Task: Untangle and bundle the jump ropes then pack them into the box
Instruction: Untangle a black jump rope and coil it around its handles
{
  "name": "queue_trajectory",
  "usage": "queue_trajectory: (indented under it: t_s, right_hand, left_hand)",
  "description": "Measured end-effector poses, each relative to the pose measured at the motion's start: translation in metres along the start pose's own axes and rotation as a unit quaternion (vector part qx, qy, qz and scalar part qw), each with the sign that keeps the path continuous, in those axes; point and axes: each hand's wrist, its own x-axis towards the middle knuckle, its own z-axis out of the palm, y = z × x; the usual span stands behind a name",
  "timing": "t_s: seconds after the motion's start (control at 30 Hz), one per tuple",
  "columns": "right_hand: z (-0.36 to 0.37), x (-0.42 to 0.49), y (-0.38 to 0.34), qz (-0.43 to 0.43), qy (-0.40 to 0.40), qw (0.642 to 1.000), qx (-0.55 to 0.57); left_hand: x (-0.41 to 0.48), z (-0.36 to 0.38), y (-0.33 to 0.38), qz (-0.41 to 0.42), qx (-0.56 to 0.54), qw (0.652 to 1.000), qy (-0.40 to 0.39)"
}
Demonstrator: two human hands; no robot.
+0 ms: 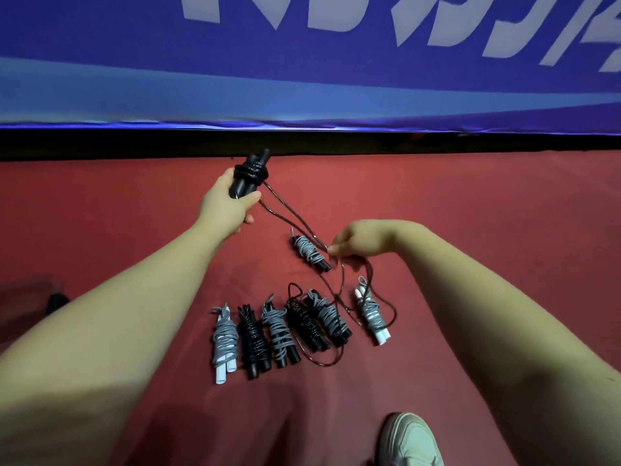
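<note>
Handles (250, 174) in L hand (223, 205), cord (295, 214) pinched in R hand (361, 242), bundles (278, 331) below

Red floor (470, 203), blue banner (134, 45) behind

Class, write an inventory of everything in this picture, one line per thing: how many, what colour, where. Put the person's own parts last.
bundled jump ropes: seven; five grey-corded (two with white handles, three with black), two all black; six in a row on the floor, one apart beyond the row.
loose jump rope: one; black handles, dark cord partly wound round them; held up, cord trailing over the row.
floor: red, underneath everything.
banner: one; blue with white lettering; far side.
shoe: one; white; bottom edge.
dark object: one; left edge; cannot tell what.
left grip: holds the black handles.
right grip: pinches the dark cord.
</note>
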Motion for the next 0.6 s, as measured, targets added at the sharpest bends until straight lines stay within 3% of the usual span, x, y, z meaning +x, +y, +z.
queue_trajectory:
  t_s: [0.07, 0.13, 0.23, 0.3, 0.37, 0.4, 0.47, 0.6]
  right_hand:
    - [0.019, 0.007, 0.009, 0.027, -0.067, 0.995, 0.069]
    - [0.033, 0.010, 0.017, 0.039, -0.078, 0.990, 0.114]
    - [0.033, 0.006, 0.009, -0.011, -0.012, 0.965, 0.263]
    - [0.021, 0.006, 0.001, -0.099, 0.056, 0.915, 0.388]
    - [0.008, 0.003, -0.008, -0.168, 0.119, 0.873, 0.442]
    - [0.004, 0.000, -0.014, -0.188, 0.141, 0.864, 0.445]
    - [0.001, -0.004, -0.023, -0.192, 0.191, 0.884, 0.382]
    - [0.005, -0.003, -0.038, -0.124, 0.332, 0.931, 0.081]
  left_hand:
    - [-0.004, 0.002, 0.016, 0.028, -0.051, 0.998, -0.031]
    - [-0.009, 0.004, 0.033, 0.081, -0.037, 0.993, -0.080]
    - [-0.017, 0.009, 0.054, 0.160, 0.030, 0.975, -0.152]
    - [-0.023, 0.012, 0.062, 0.189, 0.074, 0.963, -0.176]
    - [-0.026, 0.013, 0.066, 0.207, 0.109, 0.956, -0.179]
    - [-0.027, 0.013, 0.066, 0.211, 0.115, 0.955, -0.173]
    - [-0.025, 0.012, 0.065, 0.202, 0.103, 0.962, -0.150]
    - [-0.017, 0.012, 0.055, 0.132, 0.064, 0.985, -0.091]
